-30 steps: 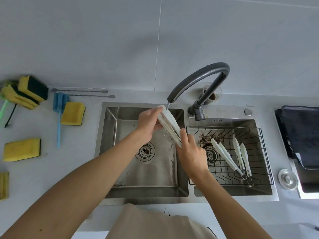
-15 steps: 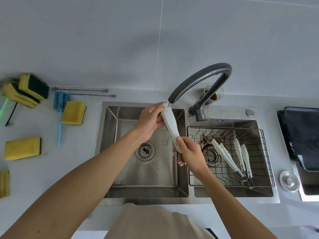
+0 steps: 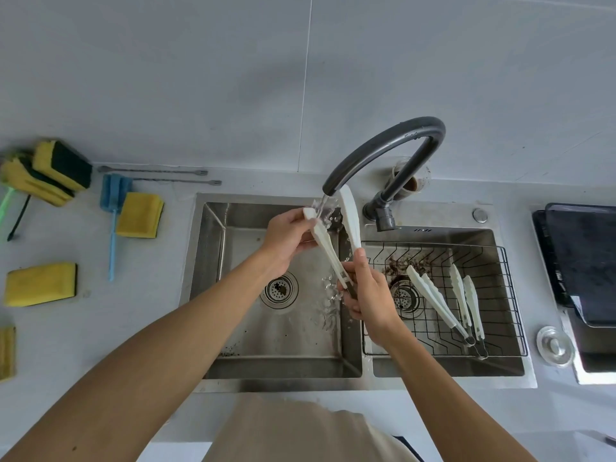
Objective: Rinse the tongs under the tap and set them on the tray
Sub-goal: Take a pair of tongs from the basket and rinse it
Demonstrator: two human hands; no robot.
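White tongs (image 3: 351,225) are spread open under the dark curved tap (image 3: 383,151), and water runs onto their left arm. My right hand (image 3: 370,291) grips the hinge end low down. My left hand (image 3: 290,235) holds the tip of the left arm beside the water stream. The other arm points up beside the spout. A black wire tray (image 3: 513,295) sits in the right sink basin. Two more white tongs (image 3: 433,298) lie in it side by side.
The left sink basin (image 3: 233,328) lies below the hands, wet and splashed. Yellow sponges (image 3: 140,215) and a blue brush (image 3: 113,208) lie on the counter to the left. A dark cooktop (image 3: 583,261) stands at the right edge, with a round metal lid (image 3: 555,345) beside it.
The tongs, held closed before, have spread apart. Water now splashes on the left arm of the tongs. My left hand shifted to hold that arm's tip.
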